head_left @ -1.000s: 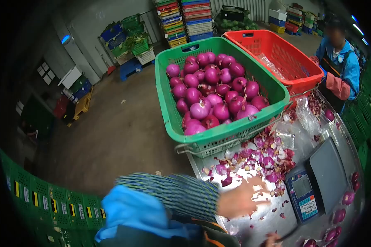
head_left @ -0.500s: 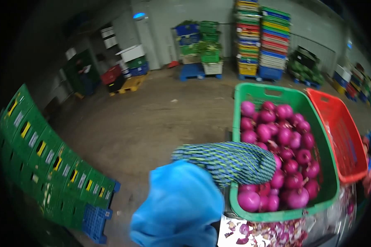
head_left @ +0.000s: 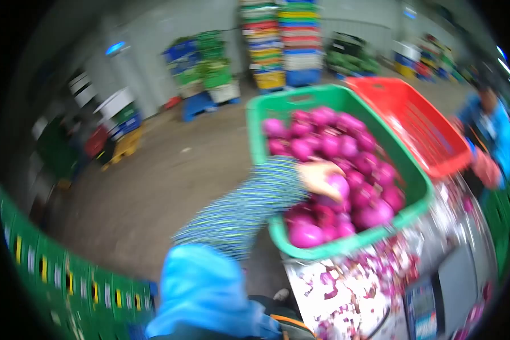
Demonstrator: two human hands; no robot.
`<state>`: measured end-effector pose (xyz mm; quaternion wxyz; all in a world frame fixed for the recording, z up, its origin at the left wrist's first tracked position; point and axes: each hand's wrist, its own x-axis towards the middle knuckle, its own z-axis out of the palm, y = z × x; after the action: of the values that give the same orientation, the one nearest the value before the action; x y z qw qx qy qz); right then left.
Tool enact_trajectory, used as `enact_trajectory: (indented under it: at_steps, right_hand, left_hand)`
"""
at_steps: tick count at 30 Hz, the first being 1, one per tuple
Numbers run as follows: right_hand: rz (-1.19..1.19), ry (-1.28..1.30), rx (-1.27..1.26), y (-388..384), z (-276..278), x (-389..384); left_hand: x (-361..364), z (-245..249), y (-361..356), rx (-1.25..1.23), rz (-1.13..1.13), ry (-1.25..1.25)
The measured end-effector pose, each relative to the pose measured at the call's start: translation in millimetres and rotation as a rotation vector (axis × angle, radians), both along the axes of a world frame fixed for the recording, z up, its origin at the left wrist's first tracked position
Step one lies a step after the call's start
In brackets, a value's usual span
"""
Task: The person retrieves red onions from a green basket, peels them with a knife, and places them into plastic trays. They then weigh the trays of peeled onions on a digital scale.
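My left hand [head_left: 321, 178] reaches into a green crate [head_left: 345, 246] filled with red onions [head_left: 374, 214]. Its fingers curve round one red onion [head_left: 339, 185] in the middle of the pile, slightly blurred by motion. A patterned knit sleeve and a blue cover clothe the arm, which comes in from the lower left. My right hand is out of view. The crate rests on a metal table [head_left: 300, 283] strewn with onion skins [head_left: 374, 269].
A red basket [head_left: 419, 124] adjoins the crate's right side. A grey scale [head_left: 459, 289] stands at the table's lower right. Beyond the basket is a co-worker [head_left: 490, 127] in blue with pink gloves. Green crates [head_left: 68, 283] line the lower left; coloured stacks [head_left: 300, 39] stand behind.
The view has swung right and down, showing more table, the scale and the co-worker. My left hand, earlier hidden behind its sleeve, now shows round an onion.
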<state>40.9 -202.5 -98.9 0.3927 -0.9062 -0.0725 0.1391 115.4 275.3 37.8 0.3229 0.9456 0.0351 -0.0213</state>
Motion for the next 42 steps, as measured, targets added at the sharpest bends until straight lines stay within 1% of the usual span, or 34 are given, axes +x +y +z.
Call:
enact_trajectory:
  at_steps: [1,2,3,4,5,6,7,8,9,10,11,13,14,15,18,19,21,22,24,25,27,28,29,31,32,33,35,36,37,39,40,42]
  right_hand:
    - [0.057,0.003,0.095,2.0,15.4,-0.5]
    - [-0.09,0.247,0.319,-5.2,12.1,0.8]
    - [-0.048,0.27,0.033,-5.1,28.9,3.0]
    - [-0.049,0.201,0.466,-10.4,14.4,0.4]
    - [0.028,0.088,0.46,-9.5,18.3,0.2]
    - [0.012,0.139,0.508,-6.7,35.7,1.0]
    - [0.05,0.053,0.536,-8.1,36.7,-1.7]
    - [0.139,-0.133,0.487,-3.6,49.1,1.9]
    - [0.204,-0.224,0.493,-5.8,50.1,3.0]
    - [0.235,-0.303,0.517,-7.2,61.5,5.5]
    - [0.277,-0.338,0.434,-16.5,61.8,4.5]
    - [0.365,-0.4,0.226,-33.9,71.6,7.9]
    - [0.378,-0.39,0.2,-40.5,73.9,9.5]
    - [0.397,-0.388,0.179,-44.6,76.3,10.3]
    - [0.389,-0.365,0.137,-48.7,81.1,9.2]
    - [0.381,-0.367,0.143,-52.7,73.9,7.2]
    - [0.266,-0.36,0.123,-62.8,53.2,1.1]
    - [0.273,-0.375,0.127,-64.9,49.5,-2.7]
    - [0.158,-0.248,0.465,-66.9,41.4,-15.4]
    - [0.151,-0.223,0.476,-60.3,48.3,-18.0]
    - [0.015,0.447,1.121,-45.1,74.5,-4.1]
    - [0.047,0.599,1.084,-42.9,74.2,1.0]
    - [0.08,0.66,1.021,-42.6,66.6,0.4]
    - [0.039,0.722,1.026,-41.9,59.7,-6.5]
    - [0.025,0.722,0.985,-45.3,51.1,-11.1]
    - [0.026,0.738,0.977,-49.1,43.3,-10.0]
    - [0.225,-0.03,0.649,-52.7,37.8,-11.1]
    - [0.273,-0.121,0.493,-57.5,51.3,-6.4]
    - [0.263,-0.115,0.491,-57.1,60.3,-0.6]
    - [0.429,-0.348,0.209,-53.1,72.1,9.2]
    - [0.464,-0.404,0.121,-50.0,76.0,13.7]
    - [0.49,-0.383,0.086,-44.9,83.5,19.1]
  left_hand:
    - [-13.3,23.7,-18.5,-0.285,0.01,-0.063]
    - [-26.1,33.3,-45.1,-0.741,-0.024,-0.05]
    - [-39.9,46.2,-78.7,-1.085,-0.081,0.02]
    - [-46.8,36.4,-107.5,-1.287,-0.127,0.033]
    - [-57.1,25.8,-137.2,-1.492,-0.148,0.048]
    - [-66.6,17.9,-170.1,-1.636,-0.089,0.158]
    - [-76.8,6.8,-201.1,-1.773,-0.011,0.276]
    - [-86.3,-11.0,-226.6,-1.849,0.007,0.351]
    - [-94.8,-26.9,-246.6,-1.916,0.033,0.436]
    - [-101.5,-38.8,-261.2,-1.867,0.022,0.508]
    - [-103.2,-48.5,-273.9,-1.869,0.014,0.591]
    - [-109.6,-62.4,-295.8,-1.744,-0.038,0.471]
    - [-112.4,-61.9,-302.9,-1.804,0.048,0.525]
    - [-113.4,-64.1,-306.5,-1.8,0.049,0.566]
    - [-113.5,-65.7,-313.3,-1.726,0.018,0.566]
    - [-115.6,-66.9,-314.0,-1.716,0.016,0.571]
    - [-119.8,-67.5,-311.8,-1.752,0.016,0.521]
    - [-115.0,-64.0,-306.0,-1.748,0.009,0.504]
    - [-110.4,-54.5,-292.2,-1.084,-0.287,0.273]
    - [-110.9,-45.7,-293.1,-1.08,-0.271,0.298]
    - [-96.7,-29.6,-300.3,-0.404,-0.469,-0.053]
    - [-93.9,-37.8,-309.0,-0.783,-0.375,-0.135]
    - [-94.1,-42.2,-305.9,-0.778,-0.376,-0.168]
    - [-101.3,-48.8,-296.8,-1.244,-0.138,0.417]
    - [-105.1,-47.4,-301.2,-1.501,0.056,0.582]
    - [-107.4,-51.8,-303.3,-1.509,0.072,0.585]
    - [-119.6,-60.5,-306.9,-1.613,0.189,0.515]
    - [-118.3,-57.8,-307.1,-1.601,0.2,0.523]
    - [-118.9,-59.8,-304.4,-1.601,0.2,0.536]
    - [-118.3,-62.9,-297.5,-1.423,0.001,0.471]
    - [-118.3,-61.6,-297.6,-1.333,-0.01,0.482]
    - [-119.0,-57.8,-296.0,-1.296,-0.05,0.502]
